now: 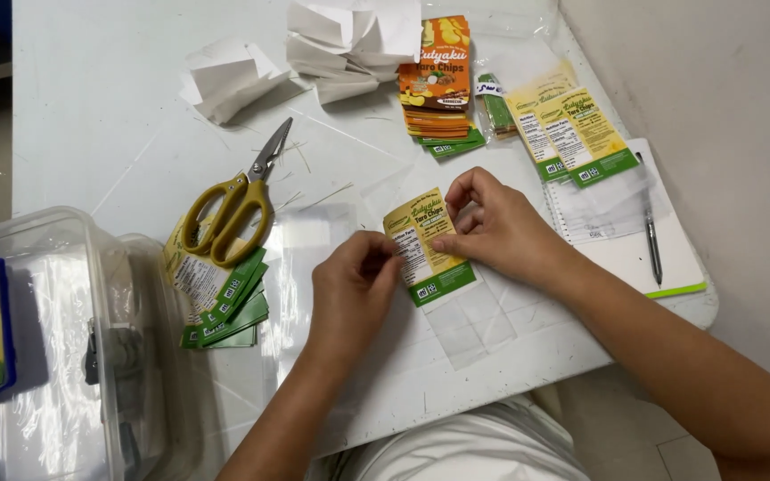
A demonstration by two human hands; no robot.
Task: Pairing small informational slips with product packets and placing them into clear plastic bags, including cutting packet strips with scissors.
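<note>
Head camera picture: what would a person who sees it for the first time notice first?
First, the left hand and right hand at the centre, both pinching one yellow-and-green printed paper label over a clear plastic bag on the white table. Next, the yellow-handled scissors lying to the left on a fanned pile of similar labels. At the far edge, an orange stack of printed labels beside crumpled white paper strips.

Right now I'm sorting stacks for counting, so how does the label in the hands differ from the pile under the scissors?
The label in the hands is single; the pile holds many fanned labels. The label is pinched by the left hand and right hand; the pile lies untouched, weighted by yellow-handled scissors. Both are yellow with a green bottom band.
</note>
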